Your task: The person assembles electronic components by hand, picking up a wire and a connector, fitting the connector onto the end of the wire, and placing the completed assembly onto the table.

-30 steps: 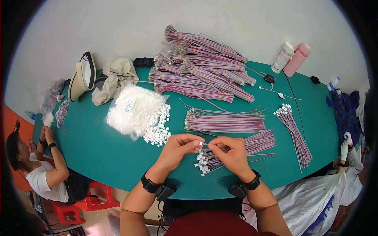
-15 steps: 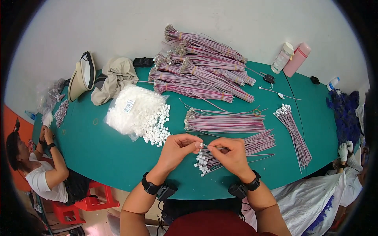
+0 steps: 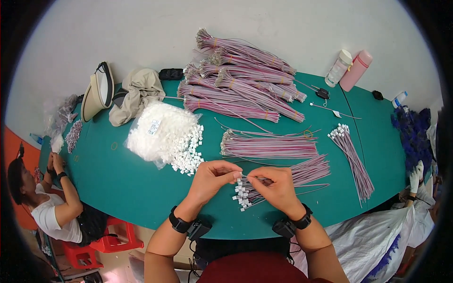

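Fingertips of my left hand (image 3: 213, 183) are pinched around a small white plastic connector, mostly hidden by them. My right hand (image 3: 277, 186) pinches a thin wire just beside it, the wire's end meeting the connector. Under both hands lies a row of grey and pink wires (image 3: 311, 170), with several white connectors (image 3: 242, 194) on their left ends. Just beyond is a bundle of wires (image 3: 273, 145) with bare metal terminals at the left. Loose white connectors (image 3: 189, 155) spill from a clear plastic bag (image 3: 151, 125) to the left.
Tied wire bundles (image 3: 240, 87) are heaped at the back. A connector-tipped bundle (image 3: 353, 165) lies at right. Bottles (image 3: 356, 70), keys (image 3: 322, 93), a sun visor (image 3: 98, 92) and a cloth (image 3: 141, 89) sit along the wall. A person (image 3: 52, 198) works at left; another person's gloved hand (image 3: 415, 177) shows at right.
My hands stay nearly in place, the right fingers shifting slightly left toward the connector. At the far right, the other person's gloved hand has moved up a little.
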`<state>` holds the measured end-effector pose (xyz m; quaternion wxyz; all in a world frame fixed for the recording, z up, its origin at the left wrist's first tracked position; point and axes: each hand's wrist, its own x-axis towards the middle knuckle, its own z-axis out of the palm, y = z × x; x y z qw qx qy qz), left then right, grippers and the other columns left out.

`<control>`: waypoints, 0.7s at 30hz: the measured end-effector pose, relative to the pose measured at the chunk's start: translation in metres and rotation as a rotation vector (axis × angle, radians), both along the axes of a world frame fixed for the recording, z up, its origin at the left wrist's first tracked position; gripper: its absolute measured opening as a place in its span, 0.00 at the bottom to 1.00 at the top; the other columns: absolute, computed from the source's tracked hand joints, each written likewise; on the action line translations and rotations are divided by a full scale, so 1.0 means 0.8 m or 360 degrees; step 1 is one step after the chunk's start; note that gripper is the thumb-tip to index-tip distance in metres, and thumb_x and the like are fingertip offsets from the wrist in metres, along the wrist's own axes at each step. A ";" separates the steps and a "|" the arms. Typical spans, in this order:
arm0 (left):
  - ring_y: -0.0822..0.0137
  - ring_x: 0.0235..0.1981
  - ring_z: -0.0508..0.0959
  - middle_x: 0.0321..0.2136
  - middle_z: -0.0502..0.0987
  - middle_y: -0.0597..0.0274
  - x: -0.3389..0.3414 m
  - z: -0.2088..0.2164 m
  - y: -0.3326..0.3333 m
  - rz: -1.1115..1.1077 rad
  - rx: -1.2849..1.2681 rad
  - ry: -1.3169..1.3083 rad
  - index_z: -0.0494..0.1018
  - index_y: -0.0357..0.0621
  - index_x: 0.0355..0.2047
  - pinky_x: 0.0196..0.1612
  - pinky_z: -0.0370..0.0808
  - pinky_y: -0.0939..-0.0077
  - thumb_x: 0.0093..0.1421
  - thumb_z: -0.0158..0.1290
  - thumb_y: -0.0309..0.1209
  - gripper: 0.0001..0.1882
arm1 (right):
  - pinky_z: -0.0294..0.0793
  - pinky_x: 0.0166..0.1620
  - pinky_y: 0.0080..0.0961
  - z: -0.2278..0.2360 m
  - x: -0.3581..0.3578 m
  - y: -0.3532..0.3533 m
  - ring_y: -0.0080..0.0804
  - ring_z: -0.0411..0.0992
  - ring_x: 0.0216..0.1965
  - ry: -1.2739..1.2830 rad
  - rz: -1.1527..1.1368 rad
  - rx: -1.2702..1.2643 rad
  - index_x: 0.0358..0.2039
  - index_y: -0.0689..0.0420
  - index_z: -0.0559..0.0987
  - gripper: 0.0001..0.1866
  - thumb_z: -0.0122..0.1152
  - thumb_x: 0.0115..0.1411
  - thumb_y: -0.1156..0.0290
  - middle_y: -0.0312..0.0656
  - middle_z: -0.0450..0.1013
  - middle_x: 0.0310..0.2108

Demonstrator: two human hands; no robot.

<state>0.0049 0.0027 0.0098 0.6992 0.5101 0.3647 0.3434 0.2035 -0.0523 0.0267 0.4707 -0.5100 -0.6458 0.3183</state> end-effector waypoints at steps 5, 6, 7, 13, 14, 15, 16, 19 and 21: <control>0.75 0.31 0.79 0.31 0.82 0.61 -0.001 0.001 0.000 -0.0015 -0.0002 0.0040 0.80 0.34 0.39 0.37 0.76 0.82 0.58 0.60 0.23 0.09 | 0.68 0.22 0.19 -0.006 0.001 0.003 0.23 0.71 0.19 -0.0090 -0.0048 0.0163 0.31 0.61 0.82 0.04 0.66 0.55 0.76 0.41 0.77 0.22; 0.75 0.31 0.79 0.31 0.82 0.61 -0.001 0.001 0.000 -0.0019 -0.0005 0.0040 0.80 0.34 0.39 0.37 0.77 0.82 0.58 0.60 0.23 0.09 | 0.68 0.22 0.19 -0.004 0.001 0.002 0.22 0.71 0.18 -0.0066 -0.0020 0.0085 0.31 0.61 0.82 0.04 0.66 0.55 0.76 0.40 0.77 0.22; 0.75 0.31 0.79 0.31 0.82 0.61 -0.001 0.001 0.000 -0.0020 -0.0005 0.0040 0.80 0.34 0.39 0.37 0.77 0.82 0.58 0.60 0.23 0.09 | 0.67 0.22 0.19 -0.001 0.002 0.002 0.21 0.70 0.18 -0.0043 0.0008 0.0008 0.31 0.61 0.82 0.04 0.65 0.55 0.75 0.39 0.77 0.21; 0.74 0.32 0.80 0.31 0.82 0.61 -0.002 0.000 0.001 -0.0028 -0.0031 0.0007 0.80 0.34 0.39 0.38 0.77 0.81 0.58 0.61 0.24 0.09 | 0.65 0.22 0.17 0.002 0.006 0.002 0.15 0.68 0.19 0.0091 0.0101 -0.0230 0.30 0.62 0.82 0.04 0.65 0.56 0.75 0.36 0.75 0.19; 0.74 0.32 0.80 0.31 0.82 0.60 -0.002 0.000 0.001 -0.0033 -0.0035 0.0005 0.80 0.34 0.39 0.38 0.78 0.81 0.58 0.61 0.24 0.09 | 0.64 0.22 0.17 -0.002 0.007 0.002 0.14 0.66 0.19 0.0130 0.0094 -0.0235 0.30 0.62 0.82 0.04 0.65 0.56 0.75 0.35 0.74 0.18; 0.74 0.32 0.80 0.31 0.82 0.60 -0.002 -0.001 0.001 -0.0034 -0.0035 0.0005 0.80 0.34 0.39 0.38 0.78 0.81 0.58 0.61 0.24 0.09 | 0.62 0.21 0.16 -0.006 0.007 0.003 0.13 0.65 0.19 0.0169 0.0087 -0.0240 0.30 0.62 0.82 0.04 0.65 0.56 0.75 0.34 0.73 0.17; 0.74 0.32 0.80 0.31 0.82 0.60 -0.002 -0.001 0.001 -0.0045 -0.0033 0.0004 0.80 0.34 0.39 0.38 0.78 0.81 0.58 0.61 0.24 0.09 | 0.61 0.21 0.16 -0.009 0.008 0.003 0.12 0.64 0.19 0.0207 0.0080 -0.0245 0.30 0.62 0.82 0.04 0.65 0.56 0.75 0.33 0.72 0.17; 0.74 0.32 0.80 0.31 0.82 0.61 -0.002 -0.002 0.001 -0.0065 -0.0030 0.0005 0.80 0.34 0.39 0.38 0.78 0.80 0.58 0.61 0.24 0.09 | 0.59 0.21 0.16 -0.011 0.010 0.004 0.11 0.62 0.18 0.0296 0.0081 -0.0376 0.30 0.62 0.82 0.04 0.65 0.56 0.75 0.32 0.70 0.16; 0.74 0.32 0.80 0.31 0.82 0.61 -0.001 0.000 0.000 -0.0058 -0.0064 -0.0008 0.80 0.34 0.40 0.38 0.78 0.80 0.58 0.61 0.24 0.10 | 0.57 0.21 0.16 -0.010 0.010 0.004 0.11 0.61 0.18 0.0339 0.0081 -0.0442 0.29 0.63 0.82 0.04 0.65 0.56 0.75 0.31 0.70 0.15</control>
